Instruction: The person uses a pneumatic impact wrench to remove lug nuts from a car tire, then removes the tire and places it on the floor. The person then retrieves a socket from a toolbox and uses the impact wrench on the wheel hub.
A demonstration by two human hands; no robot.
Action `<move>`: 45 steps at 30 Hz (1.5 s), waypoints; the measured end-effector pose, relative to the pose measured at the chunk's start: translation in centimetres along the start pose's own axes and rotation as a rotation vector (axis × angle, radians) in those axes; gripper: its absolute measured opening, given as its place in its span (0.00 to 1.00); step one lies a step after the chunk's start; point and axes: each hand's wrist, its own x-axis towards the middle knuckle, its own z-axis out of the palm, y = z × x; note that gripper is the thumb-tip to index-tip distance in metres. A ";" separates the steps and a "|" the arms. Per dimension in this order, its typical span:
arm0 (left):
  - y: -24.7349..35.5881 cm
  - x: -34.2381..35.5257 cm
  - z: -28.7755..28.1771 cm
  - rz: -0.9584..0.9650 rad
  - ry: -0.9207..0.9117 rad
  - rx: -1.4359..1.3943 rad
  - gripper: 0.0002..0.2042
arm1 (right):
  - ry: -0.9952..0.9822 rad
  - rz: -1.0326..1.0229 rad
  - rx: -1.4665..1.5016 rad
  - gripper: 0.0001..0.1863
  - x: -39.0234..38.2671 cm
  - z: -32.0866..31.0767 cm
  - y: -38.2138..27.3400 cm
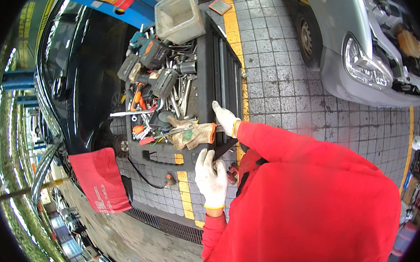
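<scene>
A black tool cart (205,78) stands before me, its top heaped with tools. My right hand (226,119), in a white glove, rests against the cart's drawer side with its fingers stretched along the edge. At the near corner of the cart, my left hand (211,179) is also gloved, with its fingers extended and slightly apart. Neither hand shows anything held. A pair of used work gloves (193,134) with orange cuffs lies on the cart top close to both hands. Beyond them are several wrenches (184,94) and cordless power tools (160,81).
A clear plastic bin (178,17) sits on the cart's far end. On the left is a dark car (85,81) with a red cloth (100,181) hanging at it. A silver car (349,38) with its front opened up stands at right. A floor grate (165,224) runs nearby.
</scene>
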 end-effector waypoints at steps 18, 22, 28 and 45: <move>1.8 3.6 2.2 0.172 -0.161 -0.179 0.12 | 0.358 -0.270 -0.508 0.56 -9.5 -16.6 -1.2; 1.5 3.4 4.1 0.149 -0.320 -0.126 0.11 | 0.464 -0.308 -0.610 0.64 -13.4 -22.4 -1.8; 1.0 4.9 6.1 0.156 -0.345 -0.110 0.08 | 0.534 -0.344 -0.599 0.58 -18.7 -26.7 -4.2; 2.9 4.7 9.8 0.258 -0.547 0.100 0.18 | 0.439 -0.236 -0.295 0.41 -23.1 -29.9 -7.0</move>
